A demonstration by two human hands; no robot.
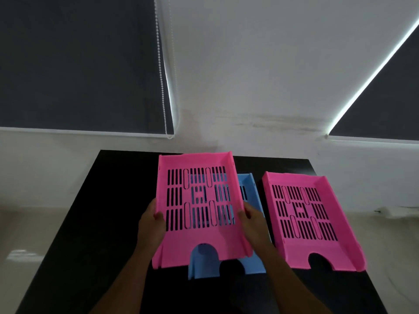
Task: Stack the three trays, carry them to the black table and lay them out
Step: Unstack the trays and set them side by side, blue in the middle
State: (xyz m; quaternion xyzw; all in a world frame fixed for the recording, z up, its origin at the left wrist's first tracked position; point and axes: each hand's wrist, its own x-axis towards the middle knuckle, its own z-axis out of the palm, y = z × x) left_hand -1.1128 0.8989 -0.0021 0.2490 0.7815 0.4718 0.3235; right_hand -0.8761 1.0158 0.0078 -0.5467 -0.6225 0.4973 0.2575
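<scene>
- The left hand (152, 219) and the right hand (252, 217) hold one pink slotted tray (199, 209) by its two long side walls, fingers clamped on the rims, thumbs inside.
- Under the fingers, a blue tray (250, 193) lies on the black table (108, 200); it shows through the slots and past the right fingers.
- A second pink tray (310, 220) lies on the table, well to the right of the right fingers and apart from them.
- Risk: the held tray looks slightly tilted, so I judge it may catch the blue tray's wall when it moves sideways and drag it.
- Risk: the second pink tray's near right corner seems close to the table edge; a push could tip it off.
- Hidden: most of the blue tray; whether the held tray touches it, I cannot tell.
- Fingertips under the tray walls are not visible, and the picture is dim.
</scene>
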